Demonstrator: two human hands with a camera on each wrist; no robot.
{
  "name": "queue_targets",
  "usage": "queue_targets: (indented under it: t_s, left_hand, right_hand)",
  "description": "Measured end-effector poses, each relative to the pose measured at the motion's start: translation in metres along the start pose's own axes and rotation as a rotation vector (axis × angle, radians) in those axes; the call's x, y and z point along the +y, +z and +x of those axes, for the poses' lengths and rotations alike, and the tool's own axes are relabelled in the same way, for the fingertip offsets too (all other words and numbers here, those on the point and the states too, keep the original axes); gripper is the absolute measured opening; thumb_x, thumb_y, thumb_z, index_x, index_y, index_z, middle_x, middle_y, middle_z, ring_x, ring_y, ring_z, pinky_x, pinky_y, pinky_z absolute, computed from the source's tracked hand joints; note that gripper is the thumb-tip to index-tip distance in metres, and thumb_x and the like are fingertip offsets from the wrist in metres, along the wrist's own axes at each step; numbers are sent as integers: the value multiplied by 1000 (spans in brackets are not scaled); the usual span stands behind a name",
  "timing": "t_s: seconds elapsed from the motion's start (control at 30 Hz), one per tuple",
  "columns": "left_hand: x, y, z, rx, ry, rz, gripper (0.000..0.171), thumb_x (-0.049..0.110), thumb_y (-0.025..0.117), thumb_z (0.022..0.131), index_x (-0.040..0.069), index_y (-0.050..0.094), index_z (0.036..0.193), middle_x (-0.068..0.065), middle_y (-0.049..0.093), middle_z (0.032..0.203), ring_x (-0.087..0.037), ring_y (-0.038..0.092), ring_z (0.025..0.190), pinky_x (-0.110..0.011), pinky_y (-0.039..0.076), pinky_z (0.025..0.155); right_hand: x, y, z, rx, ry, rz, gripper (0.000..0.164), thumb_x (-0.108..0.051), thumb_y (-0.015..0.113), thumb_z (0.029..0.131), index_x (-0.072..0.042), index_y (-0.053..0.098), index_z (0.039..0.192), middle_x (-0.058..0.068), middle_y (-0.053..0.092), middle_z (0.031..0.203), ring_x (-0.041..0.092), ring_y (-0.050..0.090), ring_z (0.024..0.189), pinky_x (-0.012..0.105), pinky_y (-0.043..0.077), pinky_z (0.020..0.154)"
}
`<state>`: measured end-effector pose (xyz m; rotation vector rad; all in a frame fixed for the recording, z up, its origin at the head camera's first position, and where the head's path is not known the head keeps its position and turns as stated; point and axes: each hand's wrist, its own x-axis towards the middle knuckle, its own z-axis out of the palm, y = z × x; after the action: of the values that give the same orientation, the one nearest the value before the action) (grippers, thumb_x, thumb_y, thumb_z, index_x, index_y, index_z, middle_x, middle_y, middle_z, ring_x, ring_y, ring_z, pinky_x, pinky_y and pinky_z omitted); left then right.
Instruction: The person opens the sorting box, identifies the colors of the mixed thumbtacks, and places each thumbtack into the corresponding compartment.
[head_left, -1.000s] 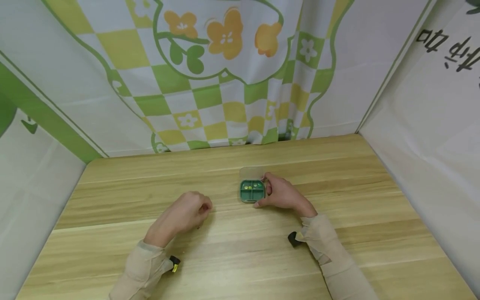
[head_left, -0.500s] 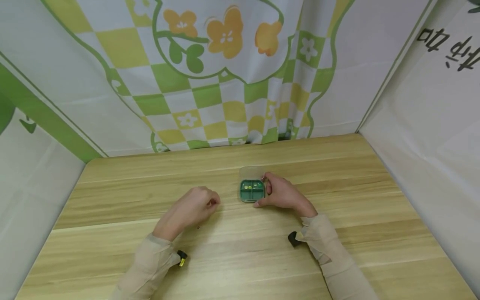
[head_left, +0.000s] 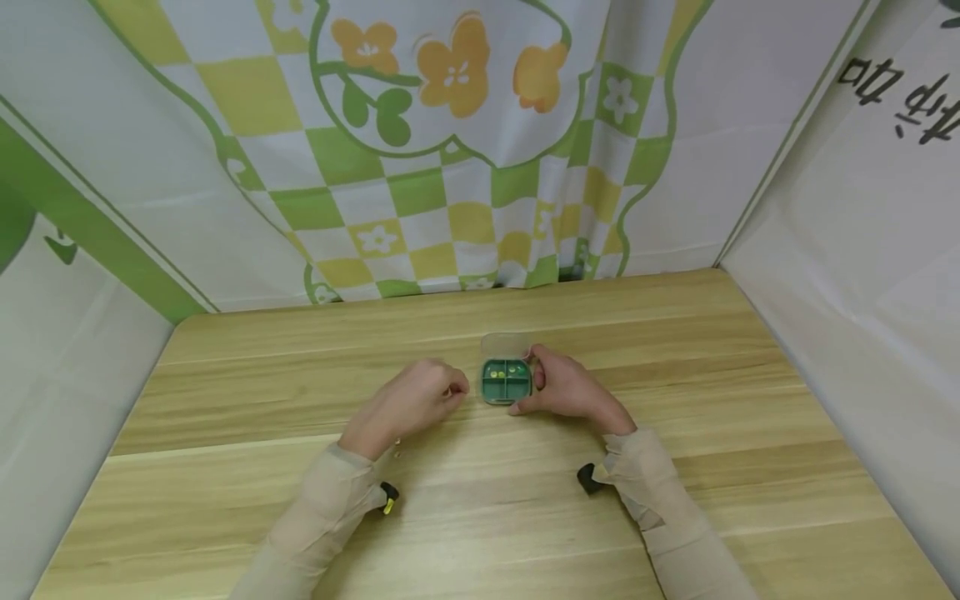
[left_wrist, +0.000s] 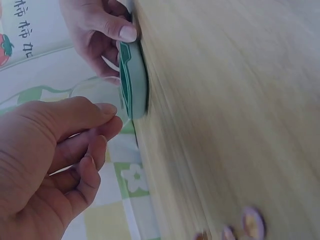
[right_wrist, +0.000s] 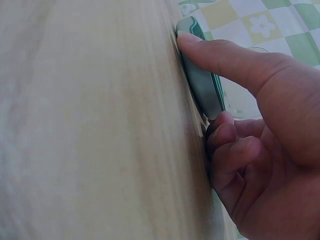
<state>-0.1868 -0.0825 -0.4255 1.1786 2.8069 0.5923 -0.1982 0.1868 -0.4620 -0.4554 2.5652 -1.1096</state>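
A small green pill box (head_left: pixel 517 391), divided into several compartments, sits on the wooden table with its clear lid (head_left: pixel 504 344) swung back. Small yellow pieces (head_left: pixel 497 375) lie in its far compartments. My right hand (head_left: pixel 572 390) holds the box by its right side, thumb at the near edge and fingers behind. Just left of the box, my left hand (head_left: pixel 416 402) has its thumb and index fingertips (left_wrist: pixel 106 108) pressed together. Whether something tiny is between them cannot be seen. Both near compartments show bare green floors.
In the left wrist view, small purple-rimmed discs (left_wrist: pixel 253 223) lie blurred on the wooden table (left_wrist: pixel 225 125). Small pieces (head_left: pixel 397 450) show beside the left wrist in the head view. A checked curtain (head_left: pixel 420 192) hangs behind the table's far edge.
My left hand has moved right and slightly away from me, closer to the pill box, fingertips still together. My right hand and the box have stayed put.
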Motion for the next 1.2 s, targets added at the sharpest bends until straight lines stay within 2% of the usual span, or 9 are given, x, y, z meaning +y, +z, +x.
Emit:
queue_targets:
  t_s: [0.17, 0.33, 0.53, 0.73, 1.2]
  left_hand:
    - [6, 4, 12, 2, 11, -18, 12, 4, 68, 96, 8, 79, 91, 2, 74, 83, -6, 60, 74, -22, 53, 69]
    - [11, 9, 23, -15, -5, -11, 10, 10, 71, 98, 9, 81, 95, -1, 78, 89, -8, 67, 80, -26, 57, 75]
    - [14, 13, 32, -23, -1, -5, 12, 10, 70, 99, 10, 81, 96, 0, 78, 88, -6, 61, 75, -22, 54, 71]
    - [18, 15, 34, -20, 14, 26, 11, 9, 71, 98, 10, 81, 93, 1, 75, 82, -6, 52, 69, -21, 48, 64]
    - [22, 16, 34, -20, -5, 46, 10, 12, 72, 98, 12, 82, 96, 0, 79, 89, -6, 55, 69, -22, 49, 64]
  right_hand:
    - [0, -1, 0, 0, -4, 2, 69, -34, 95, 76, -8, 56, 126, 1, 52, 80, 15, 46, 69, 30, 39, 63]
    - [1, -2, -1, -4, -8, 7, 69, -33, 94, 77, -7, 55, 128, 1, 53, 80, 15, 47, 68, 30, 39, 62]
    - [2, -3, 0, -7, -2, 12, 70, -34, 94, 77, -7, 55, 128, 2, 53, 80, 16, 47, 68, 29, 38, 61]
    - [1, -2, -1, -10, -5, 23, 69, -33, 95, 76, -8, 56, 127, 0, 53, 79, 15, 47, 67, 29, 39, 63]
    - [1, 0, -1, -4, -13, 32, 68, -32, 95, 76, -9, 56, 126, 0, 52, 78, 14, 46, 65, 29, 38, 62]
